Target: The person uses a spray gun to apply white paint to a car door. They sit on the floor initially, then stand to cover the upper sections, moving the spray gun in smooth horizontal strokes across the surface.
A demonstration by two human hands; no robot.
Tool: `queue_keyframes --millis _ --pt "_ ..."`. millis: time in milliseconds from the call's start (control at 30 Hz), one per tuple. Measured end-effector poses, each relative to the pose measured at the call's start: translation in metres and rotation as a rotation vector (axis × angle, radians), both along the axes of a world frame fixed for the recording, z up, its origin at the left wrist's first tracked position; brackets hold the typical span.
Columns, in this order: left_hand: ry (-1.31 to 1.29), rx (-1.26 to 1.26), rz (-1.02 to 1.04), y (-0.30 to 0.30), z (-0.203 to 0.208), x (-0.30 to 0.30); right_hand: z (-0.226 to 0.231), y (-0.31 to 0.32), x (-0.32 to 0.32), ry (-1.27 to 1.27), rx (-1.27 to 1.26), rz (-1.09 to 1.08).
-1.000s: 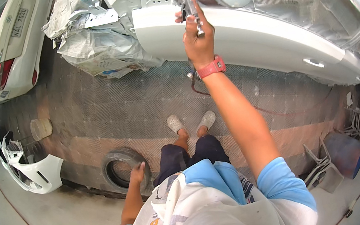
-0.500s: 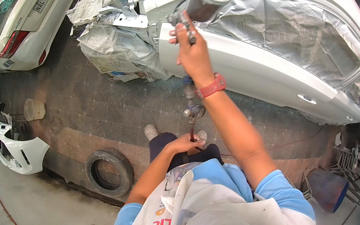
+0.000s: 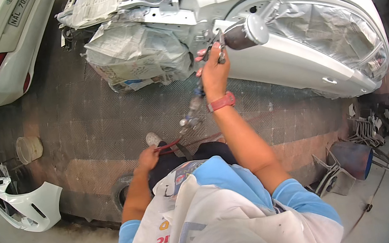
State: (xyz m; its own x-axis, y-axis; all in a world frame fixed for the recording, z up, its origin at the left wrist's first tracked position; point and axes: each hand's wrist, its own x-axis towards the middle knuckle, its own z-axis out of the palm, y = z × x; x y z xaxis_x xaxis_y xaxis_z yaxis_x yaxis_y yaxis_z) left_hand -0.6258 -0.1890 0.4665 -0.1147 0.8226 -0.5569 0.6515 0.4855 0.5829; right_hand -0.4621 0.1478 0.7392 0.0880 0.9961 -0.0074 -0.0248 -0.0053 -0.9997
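Note:
My right hand [image 3: 213, 70] is raised and closed around the grip of a spray gun [image 3: 237, 36] with a metal cup, held close to the white car body [image 3: 297, 62]. The car's window and upper parts are masked with plastic and newspaper [image 3: 135, 49]. A red band sits on my right wrist. Lower down, my left hand [image 3: 148, 158] grips the red air hose [image 3: 172, 144] that runs up to the gun's fittings [image 3: 192, 114]. My feet stand on the dark patterned floor below.
A second white car [image 3: 1, 55] is parked at the upper left. A loose white bumper [image 3: 19, 205] lies at the left, with a small bucket [image 3: 29, 148] near it. A tyre [image 3: 120, 197] lies by my left arm. Metal stands [image 3: 358, 159] sit at the right.
The view has swung left along the car. My left hand came up from near the tyre and took hold of the hose. My right hand keeps the spray gun against the body.

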Motion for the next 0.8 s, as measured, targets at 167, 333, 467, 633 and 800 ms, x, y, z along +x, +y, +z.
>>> queue_keyframes --millis 167,333,467,633,800 --pt "0.203 -0.095 0.024 -0.037 0.047 -0.135 -0.022 -0.034 -0.083 0.241 -0.095 -0.042" --pt "0.128 -0.155 -0.022 0.003 0.046 -0.177 -0.023 -0.029 -0.091 0.132 -0.127 -0.304" --pt "-0.05 -0.129 -0.153 0.054 0.02 -0.172 -0.011 -0.015 -0.087 0.04 0.001 -0.411" --pt "-0.084 -0.205 -0.449 0.112 0.009 -0.162 0.0 0.021 -0.118 -0.058 0.047 -0.272" --pt "-0.245 -0.032 -0.742 0.15 0.03 -0.173 0.012 0.059 -0.144 -0.209 0.102 -0.155"
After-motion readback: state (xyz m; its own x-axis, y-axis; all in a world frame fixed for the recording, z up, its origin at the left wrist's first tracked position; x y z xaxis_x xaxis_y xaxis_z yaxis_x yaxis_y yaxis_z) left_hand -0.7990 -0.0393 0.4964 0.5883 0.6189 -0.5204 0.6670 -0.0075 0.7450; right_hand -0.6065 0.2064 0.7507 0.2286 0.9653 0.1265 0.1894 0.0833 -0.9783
